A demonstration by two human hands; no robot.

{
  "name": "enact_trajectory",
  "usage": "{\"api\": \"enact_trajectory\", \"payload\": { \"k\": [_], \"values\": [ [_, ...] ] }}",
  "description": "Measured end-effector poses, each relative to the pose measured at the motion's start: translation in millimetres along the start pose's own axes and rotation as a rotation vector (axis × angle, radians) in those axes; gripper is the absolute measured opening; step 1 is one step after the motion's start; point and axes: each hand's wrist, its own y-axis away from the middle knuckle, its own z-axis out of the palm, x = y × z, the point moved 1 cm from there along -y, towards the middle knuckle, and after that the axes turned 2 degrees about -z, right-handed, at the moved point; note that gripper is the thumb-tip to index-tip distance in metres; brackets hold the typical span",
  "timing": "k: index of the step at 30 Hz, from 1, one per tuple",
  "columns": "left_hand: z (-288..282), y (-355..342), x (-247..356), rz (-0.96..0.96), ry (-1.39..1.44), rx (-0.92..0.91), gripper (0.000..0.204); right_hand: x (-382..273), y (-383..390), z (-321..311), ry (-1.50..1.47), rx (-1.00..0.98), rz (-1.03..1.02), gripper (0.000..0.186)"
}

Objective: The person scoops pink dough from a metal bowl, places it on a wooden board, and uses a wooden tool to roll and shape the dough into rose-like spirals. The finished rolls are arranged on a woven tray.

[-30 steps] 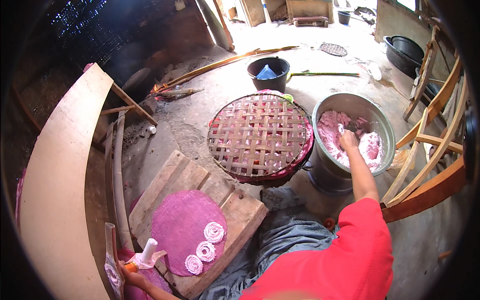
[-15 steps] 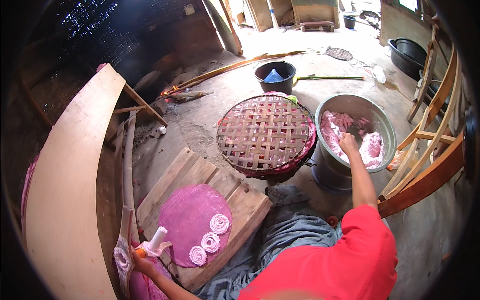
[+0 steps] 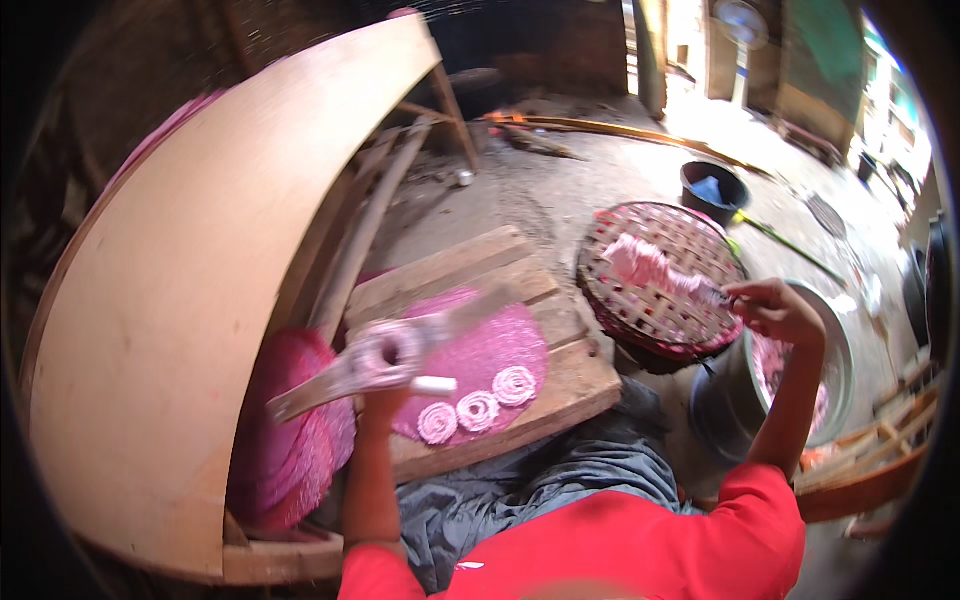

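My left hand [image 3: 383, 405] is closed under a wooden dough press [image 3: 335, 385], blurred by motion. The hollow of its cylinder faces up, smeared with pink dough. Below it, a pink round mat [image 3: 500, 340] carries three pale pink dough coils [image 3: 478, 411] near its front edge. My right hand [image 3: 780, 312] grips a scooping tool whose head is hidden under a long lump of pink dough [image 3: 648, 265]. That lump is held above a round woven bamboo rack [image 3: 660, 310], left of the large grey bucket [image 3: 840, 375] with more pink dough inside.
The mat lies on a low wooden plank board [image 3: 440, 270]. Left of it are a stack of pink mats [image 3: 300, 440] and a long curved pale board [image 3: 200, 300]. A black bucket [image 3: 735, 180] with something blue inside stands behind the rack. Flames [image 3: 505, 118] show at the back.
The right hand has come up out of the grey bucket with a lump of dough and moved left. The left hand has raised the press and brought it over the mat. The view has turned left.
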Motion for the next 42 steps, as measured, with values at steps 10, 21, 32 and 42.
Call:
{"api": "enact_trajectory", "payload": {
  "k": [10,21,32,42],
  "values": [
    [-44.9,-15.5,82.2,0.235,-0.049,-0.099,0.029,-59.9,-106.1,132.4,0.020,-0.837,0.128,0.037],
    [-64.1,27.0,84.3,-0.094,-0.371,-0.106,0.054,-103.3,-71.8,260.7,1.399,0.031,-1.497,0.040],
    [-91.7,48.0,44.5,-0.169,-0.673,0.070,0.038,-151.1,-33.0,224.7,1.326,0.101,-1.352,0.044],
    [-70.9,33.6,83.6,-0.049,-0.480,0.017,0.051,-130.6,-51.0,264.9,1.359,0.049,-1.559,0.035]
  ]
}}
